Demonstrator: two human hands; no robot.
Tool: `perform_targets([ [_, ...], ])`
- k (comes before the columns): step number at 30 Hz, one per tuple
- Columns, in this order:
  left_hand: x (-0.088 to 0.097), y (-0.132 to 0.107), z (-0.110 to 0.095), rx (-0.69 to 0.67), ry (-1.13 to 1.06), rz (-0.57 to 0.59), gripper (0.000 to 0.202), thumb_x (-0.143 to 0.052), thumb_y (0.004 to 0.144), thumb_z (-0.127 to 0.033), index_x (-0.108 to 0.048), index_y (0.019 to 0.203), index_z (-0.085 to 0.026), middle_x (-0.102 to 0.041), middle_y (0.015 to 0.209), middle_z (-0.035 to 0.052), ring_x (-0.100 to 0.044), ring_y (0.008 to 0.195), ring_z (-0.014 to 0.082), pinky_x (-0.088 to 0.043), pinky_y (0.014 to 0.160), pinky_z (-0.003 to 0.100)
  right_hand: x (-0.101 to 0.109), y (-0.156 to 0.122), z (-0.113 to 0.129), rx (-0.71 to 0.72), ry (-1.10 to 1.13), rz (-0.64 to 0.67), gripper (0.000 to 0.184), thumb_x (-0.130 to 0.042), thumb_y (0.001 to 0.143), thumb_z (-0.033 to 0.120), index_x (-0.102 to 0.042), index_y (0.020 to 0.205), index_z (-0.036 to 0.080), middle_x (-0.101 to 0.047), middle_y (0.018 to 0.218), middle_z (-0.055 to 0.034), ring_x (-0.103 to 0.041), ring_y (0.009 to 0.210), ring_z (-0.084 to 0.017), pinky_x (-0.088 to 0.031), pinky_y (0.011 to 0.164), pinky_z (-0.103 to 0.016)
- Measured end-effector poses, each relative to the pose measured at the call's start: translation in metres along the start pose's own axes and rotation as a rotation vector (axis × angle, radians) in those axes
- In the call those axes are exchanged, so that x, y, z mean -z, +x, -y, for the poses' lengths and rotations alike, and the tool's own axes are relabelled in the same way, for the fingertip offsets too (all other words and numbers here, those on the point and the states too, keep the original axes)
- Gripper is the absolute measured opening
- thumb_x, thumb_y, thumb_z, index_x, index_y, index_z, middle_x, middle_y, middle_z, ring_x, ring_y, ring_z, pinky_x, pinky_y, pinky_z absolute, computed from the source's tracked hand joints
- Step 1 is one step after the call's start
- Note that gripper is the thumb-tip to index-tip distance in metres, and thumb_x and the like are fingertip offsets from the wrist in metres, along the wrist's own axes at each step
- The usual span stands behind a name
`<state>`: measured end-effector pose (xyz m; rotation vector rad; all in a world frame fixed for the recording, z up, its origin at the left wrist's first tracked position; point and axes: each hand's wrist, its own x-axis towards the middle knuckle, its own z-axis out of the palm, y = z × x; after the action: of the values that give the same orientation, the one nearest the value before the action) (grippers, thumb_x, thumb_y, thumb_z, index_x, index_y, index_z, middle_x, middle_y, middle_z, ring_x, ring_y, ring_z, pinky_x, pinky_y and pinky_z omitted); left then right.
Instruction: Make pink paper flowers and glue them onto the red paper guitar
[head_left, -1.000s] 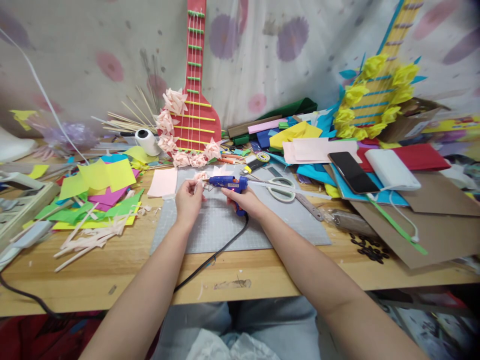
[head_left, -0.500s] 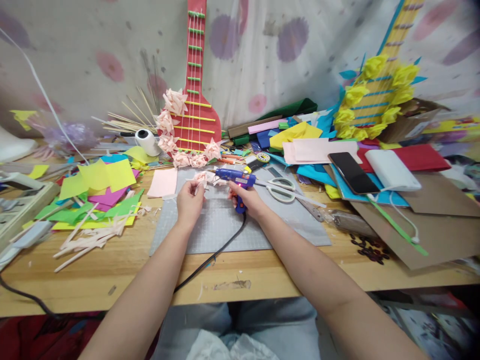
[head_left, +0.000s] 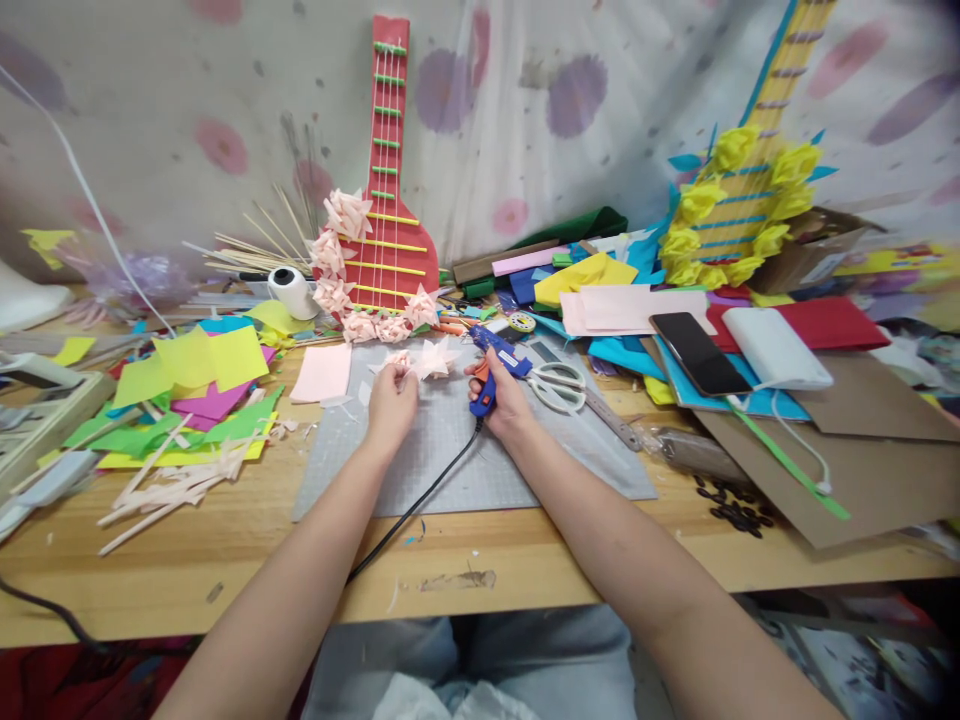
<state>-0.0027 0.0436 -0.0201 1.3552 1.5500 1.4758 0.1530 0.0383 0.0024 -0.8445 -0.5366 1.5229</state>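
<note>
L hand [head_left: 391, 402]: fingers closed in a light pinch on a pink paper flower [head_left: 398, 361], held just over the far part of the grey cutting mat [head_left: 450, 455].
R hand [head_left: 507, 398]: fingers wrapped round the handle of the blue glue gun [head_left: 501, 352]. Nozzle end points left & away from the person, apart from the held flower.
Flower, feel: prob. v. light. Thin folded paper, soft, no stiffness to speak of. Petals likely crush or tear if squeezed.
Flower, where to hold: base/underside w/ fingertips only, gentle pinch. Keep off petal tips. Can't tell if there's wet glue on it, so treat the centre as sticky.
Glue gun, feel: rigid plastic, light-ish, not slippery at the handle. Front end likely hot, so handle only.
Cord [head_left: 420, 500]: black, runs from the gun handle across the mat & over the near edge of the desk [head_left: 225, 570]. May tug at the gun when it's swung.
2nd flower [head_left: 437, 357]: same pink paper, lies on the mat just beside the held one, between the two hands. Same fragile handling, I'd say.
Nearby: scissors [head_left: 561, 386] just right of the R hand. Red cardboard guitar [head_left: 394, 240] w/ pink flowers round its body leans on the wall behind.
</note>
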Motion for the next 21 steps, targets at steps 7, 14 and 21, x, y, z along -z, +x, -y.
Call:
perform_targets([
  [7,-0.019,-0.006,-0.017,0.152,-0.164,0.117,0.008,-0.054,0.074,-0.024,-0.05,0.07,-0.018,-0.059,0.073,0.0009,-0.061,0.07,0.0147,-0.052,0.06,0.028,0.005,0.006,0.004,0.031,-0.052,-0.018,0.043,-0.066,0.067,0.058,-0.049,0.066,0.019,-0.059,0.061,0.0033,-0.041,0.04,-0.004,-0.035,0.036,-0.018],
  [14,0.005,0.007,-0.028,0.077,-0.118,0.044,0.01,-0.055,0.075,-0.027,-0.052,0.076,-0.018,-0.056,0.07,-0.0011,-0.059,0.059,0.0123,-0.05,0.056,0.026,0.007,0.007,0.005,0.026,-0.037,-0.041,0.042,-0.068,0.066,0.055,-0.05,0.065,0.018,-0.06,0.062,0.0032,-0.041,0.04,-0.003,-0.034,0.036,-0.017],
  [21,0.03,0.019,-0.035,-0.407,0.362,0.077,0.007,-0.053,0.077,-0.023,-0.059,0.078,-0.019,-0.06,0.082,0.002,-0.057,0.071,0.0127,-0.047,0.065,0.024,0.007,0.007,0.006,0.016,-0.039,-0.043,0.041,-0.071,0.064,0.053,-0.05,0.065,0.018,-0.06,0.061,0.003,-0.042,0.04,-0.004,-0.034,0.036,-0.018],
])
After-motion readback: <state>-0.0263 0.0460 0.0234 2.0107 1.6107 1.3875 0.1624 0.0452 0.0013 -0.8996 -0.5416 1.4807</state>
